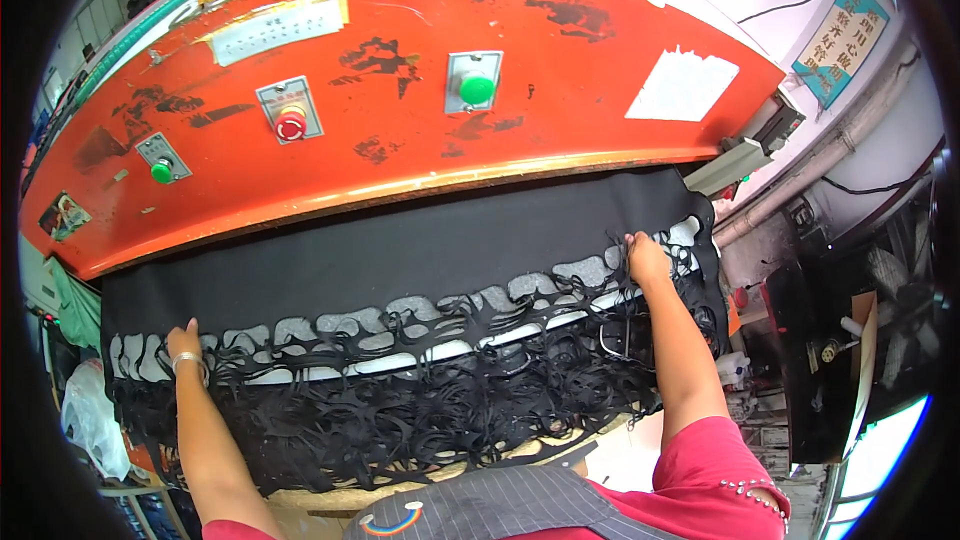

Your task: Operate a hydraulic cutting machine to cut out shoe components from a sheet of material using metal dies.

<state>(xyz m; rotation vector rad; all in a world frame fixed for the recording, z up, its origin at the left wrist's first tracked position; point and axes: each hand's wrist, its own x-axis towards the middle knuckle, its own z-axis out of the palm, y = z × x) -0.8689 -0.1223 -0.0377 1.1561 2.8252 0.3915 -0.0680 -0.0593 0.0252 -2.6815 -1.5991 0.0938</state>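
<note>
A wide black sheet (pixel 400 251), perhaps foam or rubber, lies under the front of an orange press (pixel 400 155). Rows of shapes are cut out along its near edge, and a grey surface (pixel 352 323) shows through the holes. My left hand (pixel 185 343) is closed on the sheet's cut edge at the left. Farther off, at the right end, my right hand (pixel 648 259) grips the same perforated edge, its fingers partly hidden by strips. Below the edge hangs a tangled mass of black scrap strips (pixel 400 420).
The press front carries two green buttons (pixel 477 89) and a red stop button (pixel 290 123). A pale bar (pixel 400 362) runs along the table's near side. A clear plastic bag (pixel 92 420) hangs at left. Pipes (pixel 790 185) and dark equipment (pixel 820 360) stand at right.
</note>
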